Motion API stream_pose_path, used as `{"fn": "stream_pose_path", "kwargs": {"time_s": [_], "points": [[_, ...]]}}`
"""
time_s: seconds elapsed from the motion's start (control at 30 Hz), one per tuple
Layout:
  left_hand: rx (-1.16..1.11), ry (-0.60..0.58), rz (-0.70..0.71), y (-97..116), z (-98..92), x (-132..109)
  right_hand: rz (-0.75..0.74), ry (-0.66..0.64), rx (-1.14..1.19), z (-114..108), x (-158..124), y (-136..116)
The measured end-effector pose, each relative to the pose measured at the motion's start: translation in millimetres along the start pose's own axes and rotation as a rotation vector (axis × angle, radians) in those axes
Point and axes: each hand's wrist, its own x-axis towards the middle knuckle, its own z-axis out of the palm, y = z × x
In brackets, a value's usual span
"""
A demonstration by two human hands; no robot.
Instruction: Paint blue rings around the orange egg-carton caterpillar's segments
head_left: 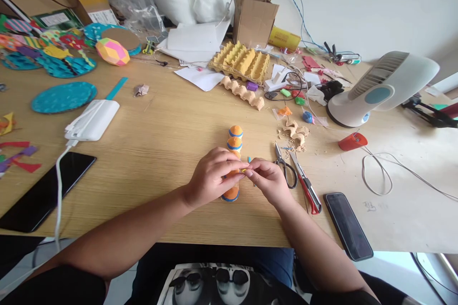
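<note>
My left hand (216, 174) and my right hand (266, 178) meet at the fingertips over the table. Pinched between both is a small yellow piece (244, 170), too tiny and covered to make out fully; it may be clay. Under the hands lies a row of orange domes (235, 143) with blue bands, like a painted egg-carton strip, its middle hidden by my left hand. A thin blue bit (249, 159) shows just behind the right fingertips. To the right lie black-handled scissors (289, 171) and a red utility knife (308, 188).
Egg-carton scraps (296, 132), a yellow egg tray (240, 63) and coloured clay lumps (307, 116) are beyond my hands. A white fan (381, 88), a phone (348, 225) and a red cup (352, 141) stand or lie right. A power bank (93, 120) and black tablet or phone (46, 190) lie left.
</note>
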Motion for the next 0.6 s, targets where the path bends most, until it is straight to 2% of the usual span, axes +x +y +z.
{"fn": "stream_pose_path", "kwargs": {"time_s": [0.2, 0.6], "points": [[0.03, 0.017, 0.035, 0.2, -2.9, 0.6, -0.03, -0.026, -0.075, -1.0, 1.4, -4.7], [0.015, 0.037, 0.006, -0.2, -3.0, -0.8, -0.02, -0.009, -0.118, -4.3, 0.7, -6.6]]}}
